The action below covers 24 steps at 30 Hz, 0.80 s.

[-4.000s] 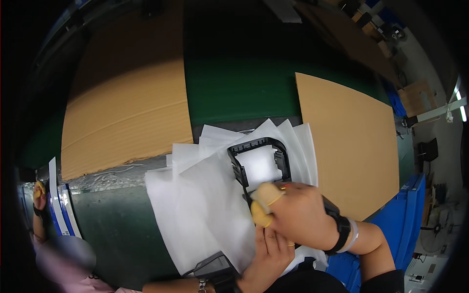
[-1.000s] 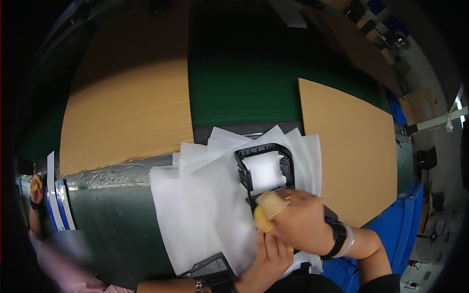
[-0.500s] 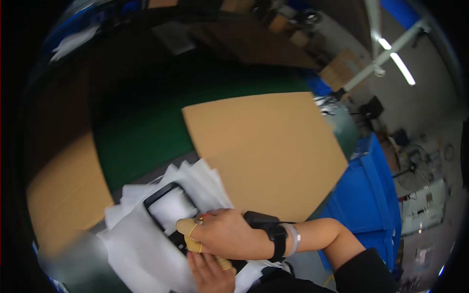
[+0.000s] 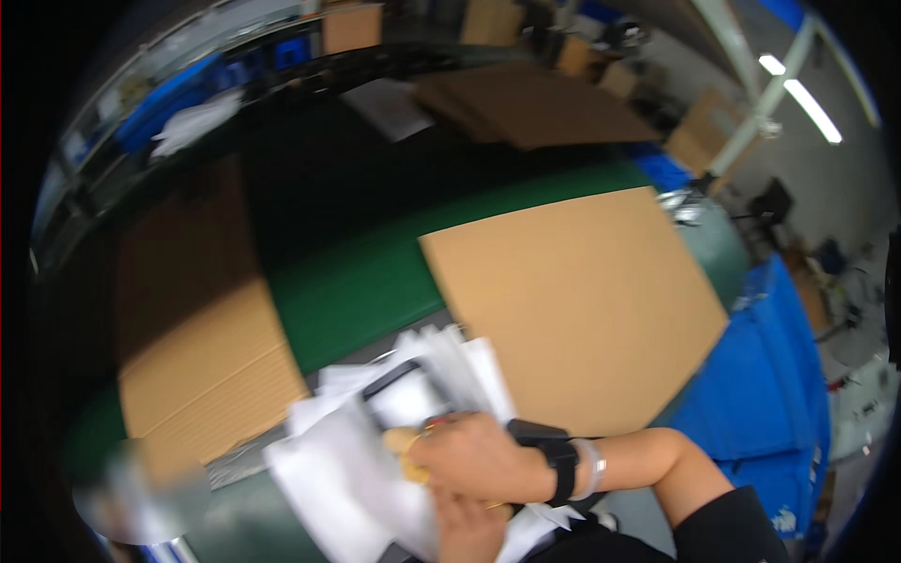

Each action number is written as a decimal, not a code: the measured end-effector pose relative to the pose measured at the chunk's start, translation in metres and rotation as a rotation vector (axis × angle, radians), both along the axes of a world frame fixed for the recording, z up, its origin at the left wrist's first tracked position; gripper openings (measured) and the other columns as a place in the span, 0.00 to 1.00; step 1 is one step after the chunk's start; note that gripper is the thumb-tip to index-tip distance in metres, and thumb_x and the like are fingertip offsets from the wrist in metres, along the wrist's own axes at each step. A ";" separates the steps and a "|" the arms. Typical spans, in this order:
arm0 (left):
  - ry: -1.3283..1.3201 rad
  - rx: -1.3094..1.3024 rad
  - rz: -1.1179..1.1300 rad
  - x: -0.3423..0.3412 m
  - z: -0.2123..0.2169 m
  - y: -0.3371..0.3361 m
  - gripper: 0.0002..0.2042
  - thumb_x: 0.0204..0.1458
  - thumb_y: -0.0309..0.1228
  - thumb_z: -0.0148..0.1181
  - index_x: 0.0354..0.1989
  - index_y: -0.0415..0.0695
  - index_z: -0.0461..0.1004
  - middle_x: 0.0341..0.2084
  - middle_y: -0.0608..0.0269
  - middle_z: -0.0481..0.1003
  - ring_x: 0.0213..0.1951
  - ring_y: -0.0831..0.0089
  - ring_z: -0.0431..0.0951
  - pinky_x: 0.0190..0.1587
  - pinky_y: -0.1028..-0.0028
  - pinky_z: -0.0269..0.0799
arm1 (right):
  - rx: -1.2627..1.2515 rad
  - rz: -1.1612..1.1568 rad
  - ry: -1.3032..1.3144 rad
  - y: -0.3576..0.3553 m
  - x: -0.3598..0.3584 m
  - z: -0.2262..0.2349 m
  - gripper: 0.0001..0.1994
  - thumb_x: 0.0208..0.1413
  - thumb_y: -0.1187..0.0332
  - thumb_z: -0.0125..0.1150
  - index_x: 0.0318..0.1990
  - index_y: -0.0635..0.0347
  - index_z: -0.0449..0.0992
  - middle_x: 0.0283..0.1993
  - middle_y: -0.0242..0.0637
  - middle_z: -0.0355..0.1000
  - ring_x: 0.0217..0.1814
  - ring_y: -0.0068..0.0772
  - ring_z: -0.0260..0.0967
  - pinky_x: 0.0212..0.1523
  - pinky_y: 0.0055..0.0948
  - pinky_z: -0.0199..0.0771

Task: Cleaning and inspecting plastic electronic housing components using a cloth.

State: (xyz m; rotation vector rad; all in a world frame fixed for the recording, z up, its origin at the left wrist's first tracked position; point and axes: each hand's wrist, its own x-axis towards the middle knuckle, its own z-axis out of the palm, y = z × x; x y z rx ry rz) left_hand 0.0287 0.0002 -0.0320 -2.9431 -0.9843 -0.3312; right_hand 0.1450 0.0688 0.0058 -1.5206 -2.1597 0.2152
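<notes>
A black-rimmed rectangular frame [image 4: 394, 377] with a pale middle lies on a loose pile of white sheets [image 4: 328, 464] at the lower middle. My right hand [image 4: 483, 460] is closed over its near part, with yellow covers on the fingertips. Whatever is pinched there stays hidden. Just below and partly under it, my left hand [image 4: 469, 525] has its fingers curled at the near end of the frame. The right wrist carries a black strap and a clear band. Motion blurs the hands and the frame.
A large cardboard sheet [image 4: 582, 300] lies right of the pile on the green table [image 4: 366, 300]. Another long cardboard piece [image 4: 211, 385] is at left. Blue crates [image 4: 760, 375] stand at the right. More brown sheets [image 4: 544, 103] and a white paper [image 4: 387, 105] lie at the far side.
The whole scene has shifted rightward in view, showing more of the table's left side. Both hands stay together over the near part of the frame.
</notes>
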 end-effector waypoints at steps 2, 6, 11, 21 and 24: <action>0.064 0.064 -0.029 0.001 0.003 0.007 0.16 0.47 0.29 0.50 0.42 0.28 0.65 0.35 0.42 0.69 0.40 0.52 0.70 0.47 0.59 0.67 | -0.102 -0.020 -0.033 0.003 0.002 0.007 0.06 0.36 0.69 0.57 0.24 0.56 0.68 0.15 0.36 0.65 0.18 0.36 0.67 0.18 0.31 0.67; 0.032 0.068 0.026 0.004 0.016 0.014 0.19 0.46 0.33 0.49 0.39 0.27 0.67 0.37 0.39 0.69 0.44 0.45 0.70 0.52 0.52 0.64 | -0.119 -0.123 -0.018 -0.003 0.017 0.012 0.08 0.38 0.64 0.61 0.26 0.54 0.70 0.12 0.35 0.61 0.15 0.37 0.65 0.16 0.31 0.64; 0.165 0.020 -0.025 -0.008 0.005 0.010 0.19 0.46 0.34 0.48 0.40 0.30 0.69 0.39 0.37 0.69 0.45 0.45 0.69 0.53 0.54 0.63 | -0.040 0.014 -0.045 0.007 -0.009 -0.004 0.11 0.35 0.64 0.62 0.26 0.56 0.69 0.14 0.37 0.63 0.17 0.38 0.66 0.18 0.32 0.66; 0.146 0.077 0.014 0.002 0.006 0.009 0.19 0.47 0.32 0.46 0.43 0.30 0.68 0.40 0.42 0.70 0.46 0.47 0.70 0.51 0.58 0.66 | -0.044 -0.005 -0.125 0.006 -0.008 0.002 0.07 0.28 0.66 0.61 0.16 0.52 0.68 0.13 0.33 0.62 0.18 0.33 0.66 0.19 0.29 0.67; 0.074 0.068 0.061 0.000 0.003 0.013 0.14 0.47 0.28 0.47 0.39 0.32 0.71 0.33 0.46 0.73 0.42 0.53 0.74 0.48 0.59 0.70 | -0.022 0.002 0.001 0.005 0.004 -0.002 0.06 0.29 0.66 0.61 0.16 0.52 0.69 0.13 0.33 0.62 0.18 0.33 0.66 0.19 0.28 0.66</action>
